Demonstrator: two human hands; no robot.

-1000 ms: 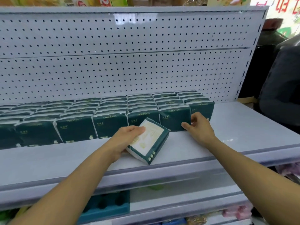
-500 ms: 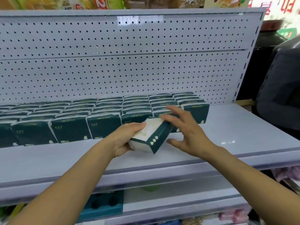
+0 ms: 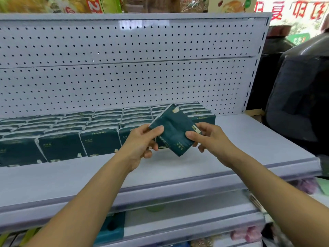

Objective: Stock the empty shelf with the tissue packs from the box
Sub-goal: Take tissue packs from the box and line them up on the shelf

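Pack (image 3: 173, 130) in my two hands, held up over the shelf (image 3: 249, 139) and clear of its surface, turned on a corner like a diamond with its dark green face toward me. My left hand (image 3: 140, 145) grips the pack's left corner, thumb laid across the front and the other fingers curled behind. My right hand (image 3: 207, 138) pinches the right edge, thumb on the front beside a small pale label, fingers tucked behind and below.

Behind the held pack I see the rows (image 3: 71, 132) of matching green packs standing on the shelf, front faces toward me, running from the left edge of the view to just past my hands. They sit several deep, back to the pegboard (image 3: 124, 72). The held pack overlaps the rightmost stacks in my view; I cannot tell whether it touches them. To the right of the rows the shelf is bare grey surface.

Below the shelf's front lip a lower shelf (image 3: 178, 227) shows, with a teal tray (image 3: 114, 227) at its left and pink packets (image 3: 249, 233) at its right. A dark, rounded shape (image 3: 300, 90) stands to the right of the shelving, too blurred for me to identify.
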